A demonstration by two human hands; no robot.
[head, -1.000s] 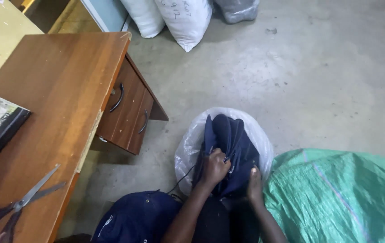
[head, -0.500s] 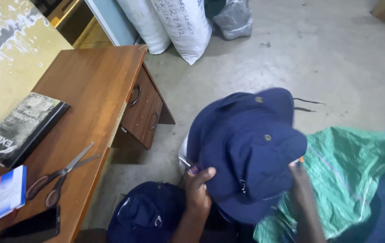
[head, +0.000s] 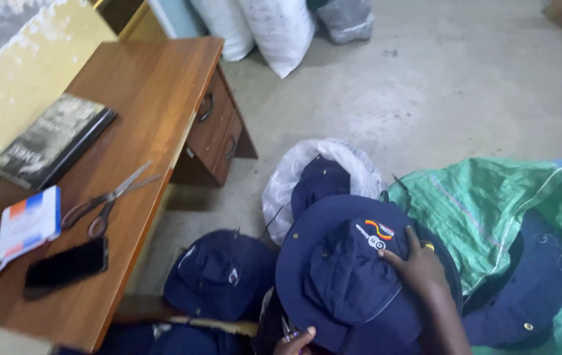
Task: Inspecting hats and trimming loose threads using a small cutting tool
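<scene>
Low in the head view, over the person's lap, a navy brimmed hat (head: 343,276) is steadied by both hands. The right hand (head: 419,266) lies flat and spread on the crown, fingers extended rather than curled, pressing and not gripping. Of the left hand (head: 294,342) only the fingertips are seen at the lower brim edge; whether the brim is pinched there cannot be told.

The hat is judged light and soft — cloth that folds and sags — with a somewhat stiffer brim, neither slippery nor fragile. It is best taken by the brim edge or cupped under the crown.

More navy hats are stacked to the left (head: 218,276), one is seen in a white plastic bag (head: 294,174) just beyond, and another rests on a green woven sack (head: 497,204) at the right. A bare concrete floor (head: 438,92) lies beneath. Beside the person, a wooden desk (head: 156,98) bears scissors (head: 107,200), a dark book (head: 54,141), a phone (head: 64,266) and a small card packet (head: 28,223); filled white sacks (head: 281,29) stand beyond it.
</scene>
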